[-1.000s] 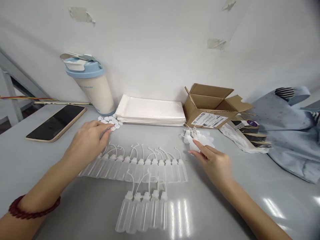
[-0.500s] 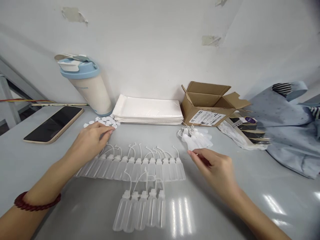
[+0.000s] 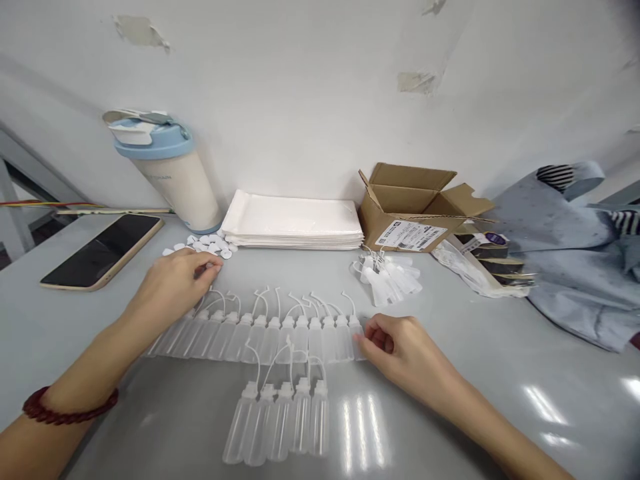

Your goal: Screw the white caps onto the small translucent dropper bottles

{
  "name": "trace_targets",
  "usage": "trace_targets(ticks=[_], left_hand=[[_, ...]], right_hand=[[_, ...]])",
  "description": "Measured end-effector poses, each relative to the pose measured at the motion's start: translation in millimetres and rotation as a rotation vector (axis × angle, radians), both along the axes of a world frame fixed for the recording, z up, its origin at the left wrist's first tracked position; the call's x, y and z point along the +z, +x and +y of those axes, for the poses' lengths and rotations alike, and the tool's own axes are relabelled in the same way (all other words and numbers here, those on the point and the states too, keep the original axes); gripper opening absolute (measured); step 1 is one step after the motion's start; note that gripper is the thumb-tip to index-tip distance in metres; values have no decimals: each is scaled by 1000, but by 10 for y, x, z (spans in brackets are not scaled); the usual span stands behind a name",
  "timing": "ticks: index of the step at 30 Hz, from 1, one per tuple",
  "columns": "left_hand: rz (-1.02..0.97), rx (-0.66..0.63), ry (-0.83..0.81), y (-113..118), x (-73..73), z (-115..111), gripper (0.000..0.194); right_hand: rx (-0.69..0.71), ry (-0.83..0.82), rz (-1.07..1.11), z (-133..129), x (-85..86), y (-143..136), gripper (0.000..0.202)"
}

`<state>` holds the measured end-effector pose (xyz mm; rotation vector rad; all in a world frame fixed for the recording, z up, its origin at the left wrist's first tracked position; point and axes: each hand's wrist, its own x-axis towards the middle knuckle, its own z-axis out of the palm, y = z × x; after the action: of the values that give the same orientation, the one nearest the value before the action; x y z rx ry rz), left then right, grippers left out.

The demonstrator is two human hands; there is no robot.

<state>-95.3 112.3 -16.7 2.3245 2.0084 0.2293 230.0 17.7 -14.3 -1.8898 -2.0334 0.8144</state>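
My left hand (image 3: pixel 183 283) is pinched closed just in front of a pile of small white round pieces (image 3: pixel 213 244); what its fingertips hold, if anything, is hidden. A row of several clear plastic bottles (image 3: pixel 257 337) with looped white strings lies across the middle, its left end partly behind my left hand. My right hand (image 3: pixel 387 340) has its fingers curled together at the row's right end, touching or nearly touching the last bottle. Several more such bottles (image 3: pixel 280 427) lie side by side nearer to me. A loose cluster of small bottles (image 3: pixel 393 277) lies beyond my right hand.
A phone (image 3: pixel 103 252) and a cream tumbler with a blue lid (image 3: pixel 175 180) stand or lie at the left. Against the wall are a stack of white packets (image 3: pixel 295 220) and an open cardboard box (image 3: pixel 400 220). Bluish fabric (image 3: pixel 580 267) and a plastic-wrapped pack (image 3: pixel 487 263) are at the right.
My right hand has moved left and nearer, from the loose cluster to the row's right end. My left hand has drawn slightly back from the white pieces. The view has shifted slightly.
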Motion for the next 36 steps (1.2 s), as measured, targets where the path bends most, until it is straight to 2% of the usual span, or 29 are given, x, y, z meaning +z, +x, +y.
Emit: trace_targets(ticks=[5,10,14,17,20,24,30,36], left_hand=[[-84,46,-20,90,114,-66,35],[-311,89,-7,287,295,-237,27],[-510,9,-93,556,377,-522,28],[-799,-146,-276,747,383,-741,22],[-932,-191,-413,865,369,-872,18],[-989,-187,-560,923,367,-915,10],[-1007,-211,-593,918,324,-908,8],[-1010,-266,-630,922,334,-908,14]], right_hand=[[-32,21,4,13,-34,-5,27],[-60,174,76,-8,-37,14,21],[-43,365,134,-72,-2,-11,18],[5,477,194,-136,24,-59,13],[76,562,249,-197,51,-109,5],[185,690,237,-256,79,-157,7],[282,810,170,-307,31,-173,12],[364,849,135,-344,-36,-150,19]])
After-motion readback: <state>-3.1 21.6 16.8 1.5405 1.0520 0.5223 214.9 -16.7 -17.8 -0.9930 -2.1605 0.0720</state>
